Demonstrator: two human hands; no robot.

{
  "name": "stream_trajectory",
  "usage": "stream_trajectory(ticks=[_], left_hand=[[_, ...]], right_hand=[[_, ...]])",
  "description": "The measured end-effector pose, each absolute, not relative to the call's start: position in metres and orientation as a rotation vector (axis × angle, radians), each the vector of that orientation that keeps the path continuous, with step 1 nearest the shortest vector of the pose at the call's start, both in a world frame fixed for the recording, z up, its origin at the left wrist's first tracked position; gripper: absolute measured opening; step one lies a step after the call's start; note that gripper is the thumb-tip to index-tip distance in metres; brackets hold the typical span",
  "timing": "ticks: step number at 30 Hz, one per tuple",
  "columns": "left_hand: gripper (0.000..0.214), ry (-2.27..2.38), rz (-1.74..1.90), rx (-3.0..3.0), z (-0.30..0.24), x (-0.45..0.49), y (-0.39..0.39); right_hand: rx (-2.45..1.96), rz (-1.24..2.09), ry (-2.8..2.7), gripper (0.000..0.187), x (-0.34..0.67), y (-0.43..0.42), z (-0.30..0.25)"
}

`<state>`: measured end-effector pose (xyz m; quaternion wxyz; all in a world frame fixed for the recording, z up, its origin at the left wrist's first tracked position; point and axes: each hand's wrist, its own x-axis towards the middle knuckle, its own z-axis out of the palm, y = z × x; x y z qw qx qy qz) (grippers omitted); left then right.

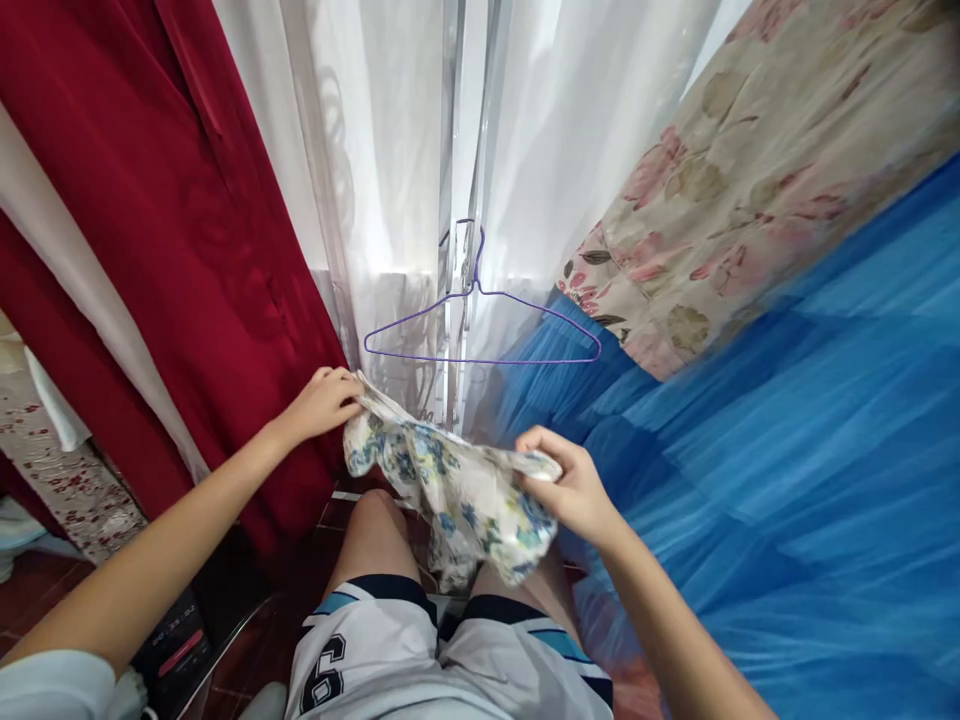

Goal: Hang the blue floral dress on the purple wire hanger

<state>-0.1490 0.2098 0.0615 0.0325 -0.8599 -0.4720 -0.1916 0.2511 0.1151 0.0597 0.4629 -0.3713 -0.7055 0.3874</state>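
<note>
Between my hands hangs a white garment [465, 490] with a blue, green and yellow flower print, its folds drooping above my knees. My left hand [326, 400] pinches its upper left corner. My right hand [566, 480] grips the opposite upper corner, thumb over the cloth. What kind of garment it is, I cannot make out. Just beyond and above it, a purple hanger [480, 361] hangs with nothing on it, apart from both hands. The upper part of its hook lies against the white curtain gap.
Red curtains [187, 230] hang at left and white sheer curtains [375, 130] behind the hanger. Blue tulle [787, 480] and a floral cloth [712, 220] fill the right side. A phone [176, 640] with a lit timer lies at lower left on a dark surface.
</note>
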Motion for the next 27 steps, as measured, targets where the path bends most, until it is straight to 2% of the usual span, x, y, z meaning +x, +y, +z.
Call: stream_trajectory(ticks=[8, 10, 13, 20, 27], left_hand=[[0.034, -1.672, -0.675, -2.514, 0.108, -0.166, 0.282], [0.034, -1.660, -0.632, -2.559, 0.110, -0.162, 0.291], [0.031, -1.636, -0.536, -2.652, 0.105, -0.155, 0.294], [0.032, -1.742, -0.538, -2.625, 0.101, -0.163, 0.286], [0.020, -1.481, -0.786, -2.570, 0.158, -0.147, 0.260]], right_hand=[[-0.928, 0.743, -1.634, 0.047, 0.228, 0.208, 0.100], [-1.037, 0.626, -1.717, 0.042, 0.235, 0.233, 0.099], [-1.192, 0.446, -1.878, 0.020, 0.242, 0.256, 0.092], [-1.256, 0.282, -1.921, 0.026, 0.234, 0.251, 0.075], [-1.315, 0.300, -1.948, 0.024, 0.228, 0.244, 0.077]])
